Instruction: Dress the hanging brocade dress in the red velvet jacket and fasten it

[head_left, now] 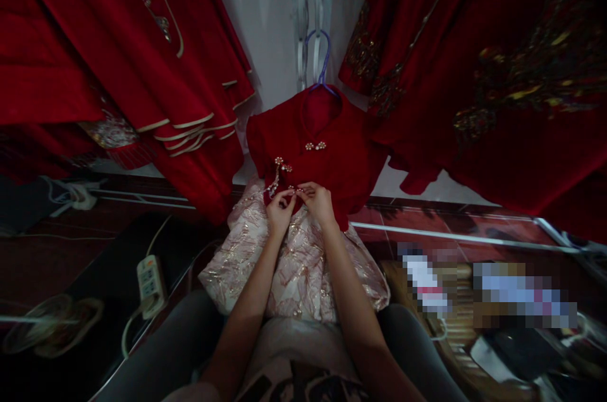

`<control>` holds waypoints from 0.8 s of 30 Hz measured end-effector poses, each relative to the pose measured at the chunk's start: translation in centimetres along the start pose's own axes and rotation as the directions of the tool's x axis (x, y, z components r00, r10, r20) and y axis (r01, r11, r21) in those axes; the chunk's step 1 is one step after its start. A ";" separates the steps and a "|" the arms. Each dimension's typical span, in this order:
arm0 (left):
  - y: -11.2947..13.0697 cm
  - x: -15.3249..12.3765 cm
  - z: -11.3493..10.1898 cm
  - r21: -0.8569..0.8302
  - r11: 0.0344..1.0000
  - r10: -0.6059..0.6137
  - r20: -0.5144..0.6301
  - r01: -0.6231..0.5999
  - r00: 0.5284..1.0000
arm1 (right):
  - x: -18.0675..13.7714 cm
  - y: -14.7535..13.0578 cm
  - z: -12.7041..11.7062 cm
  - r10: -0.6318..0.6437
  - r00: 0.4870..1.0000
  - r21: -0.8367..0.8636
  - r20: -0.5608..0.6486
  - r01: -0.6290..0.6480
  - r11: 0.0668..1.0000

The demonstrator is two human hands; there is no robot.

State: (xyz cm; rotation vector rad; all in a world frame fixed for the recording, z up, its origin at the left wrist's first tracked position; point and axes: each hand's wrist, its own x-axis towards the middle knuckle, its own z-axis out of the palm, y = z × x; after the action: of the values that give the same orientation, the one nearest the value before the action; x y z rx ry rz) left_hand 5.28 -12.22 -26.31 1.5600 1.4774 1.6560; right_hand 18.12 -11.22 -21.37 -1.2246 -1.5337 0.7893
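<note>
A small red jacket (346,162) hangs in front of me on a purple hanger (327,57), over a pale pink skirt (301,269) with a shiny gold pattern. At the jacket's lower front, my left hand (281,211) and my right hand (317,201) meet with their fingertips pinched close together. Small beaded ornaments show between the fingers, seemingly a bead button fastening. A beaded flower brooch (279,162) with dangling strands sits just above my left hand. Another beaded fastening (315,146) lies below the collar. The exact grip is too small to make out.
Red garments (190,73) with gold trim hang on the left, and embroidered red garments (474,105) on the right. A white power strip (150,285) lies on a dark surface at lower left. A wooden slatted stool (458,339) with things on it stands at right. A metal rail (455,237) runs low behind.
</note>
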 end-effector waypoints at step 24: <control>-1.1 0.2 0.0 -0.049 0.997 -0.061 0.004 0.061 0.998 | -0.5 0.8 0.8 -0.060 0.997 0.106 -0.044 0.064 0.992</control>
State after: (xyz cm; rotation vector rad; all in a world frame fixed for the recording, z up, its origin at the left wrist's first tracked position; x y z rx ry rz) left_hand 4.82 -11.71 -27.15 1.4757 1.4568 1.6430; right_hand 17.64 -11.42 -22.46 -1.1029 -1.4708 0.7913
